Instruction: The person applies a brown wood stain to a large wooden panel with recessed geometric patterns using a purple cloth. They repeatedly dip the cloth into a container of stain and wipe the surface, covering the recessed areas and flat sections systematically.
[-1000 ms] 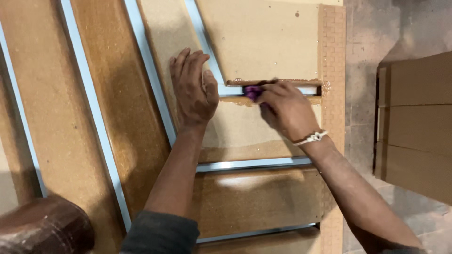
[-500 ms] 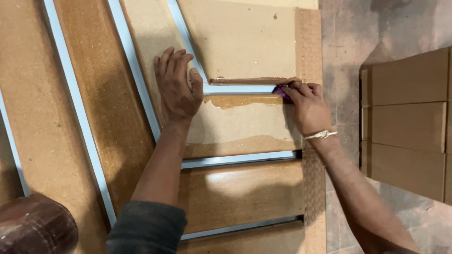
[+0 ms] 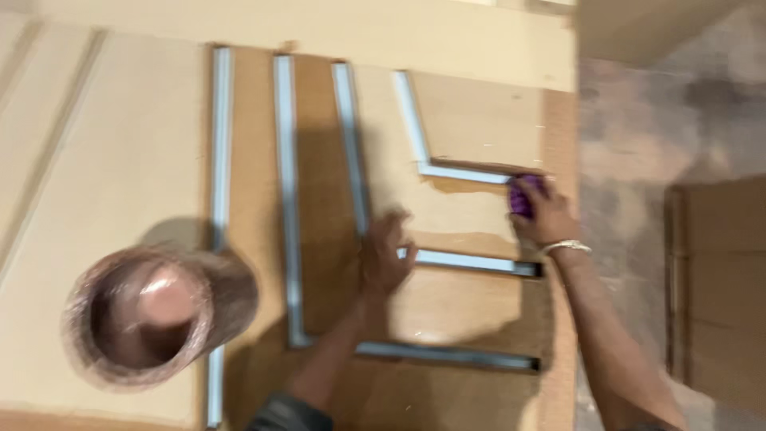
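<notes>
Camera has pulled back and swung since half a second ago: more of the board [image 3: 479, 32] shows, a big roll of brown tape [image 3: 152, 315] now sits at lower left, and the left hand has slid down from the upper strip to the middle one. Frame is motion-blurred, so fine detail is soft. Largest first: pale fibreboard sheet with darker brown bands, carrying nested L-shaped grey-blue metal strips; outermost long strip [image 3: 219, 160] runs down past the tape roll, next L [image 3: 287, 199] turns along the bottom edge, third L [image 3: 471, 261] turns under the left hand, smallest L [image 3: 415, 128] turns toward the right hand. Stacked cardboard boxes [image 3: 718, 279] stand off to the right on the concrete floor. Progress, judging by layout: all four strips lie set in the board, and the right hand is at the far right end of the top strip's short leg, so that pass looks near its end; the two lower legs look untouched by it now. Left hand [image 3: 383, 259]: flat, fingers [image 3: 395, 223] spread fairly wide, pressing on the board and touching the third strip at its bend, holding nothing. Right hand [image 3: 542, 211]: fingers curled tight around a small purple object [image 3: 523, 194], kind unclear, pressed on the strip end; metal bracelet [image 3: 566, 247] at the wrist.
</notes>
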